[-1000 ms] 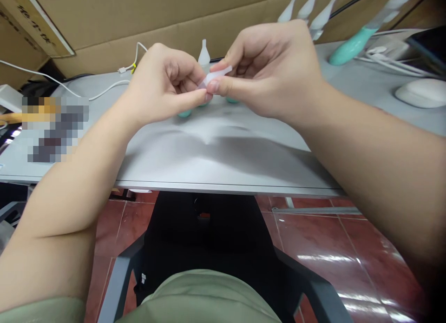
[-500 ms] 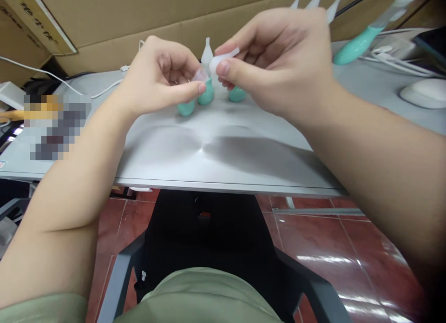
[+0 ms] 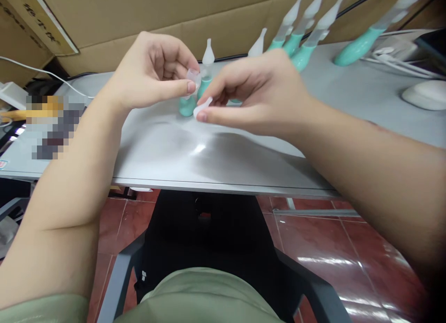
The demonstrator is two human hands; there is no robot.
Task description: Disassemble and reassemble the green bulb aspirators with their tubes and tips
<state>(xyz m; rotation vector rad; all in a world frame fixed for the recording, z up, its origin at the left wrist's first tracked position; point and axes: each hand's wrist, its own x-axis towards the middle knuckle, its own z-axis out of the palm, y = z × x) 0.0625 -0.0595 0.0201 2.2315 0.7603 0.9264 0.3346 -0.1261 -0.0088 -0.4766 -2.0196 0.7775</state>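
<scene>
Brown cardboard (image 3: pixel 146 16) walls off the back of a pale grey counter (image 3: pixel 156 160), with red floor tiles (image 3: pixel 324 234) showing below its front edge. At the centre of the frame, the person's bare hands work just above that counter. The left hand (image 3: pixel 148 72), left of centre, pinches a small clear piece (image 3: pixel 193 75) between thumb and fingertips. The right hand (image 3: pixel 258 90) holds a white tip (image 3: pixel 202 108) in a narrow pinch, near the clear piece but apart from it, slightly lower in the frame. Close behind the fingers a teal bulb (image 3: pixel 187 107) sits on the counter, and next to it stands an upright white-tipped bulb (image 3: pixel 208 56). Another white nozzle (image 3: pixel 257 45) shows above the right hand (whatever it sits on is mostly hidden). Toward the upper right, three teal bulbs with white nozzles (image 3: pixel 304 56) stand grouped; a separate teal bulb (image 3: pixel 360 46) leans farther right, above a white mouse (image 3: pixel 425 94).
</scene>
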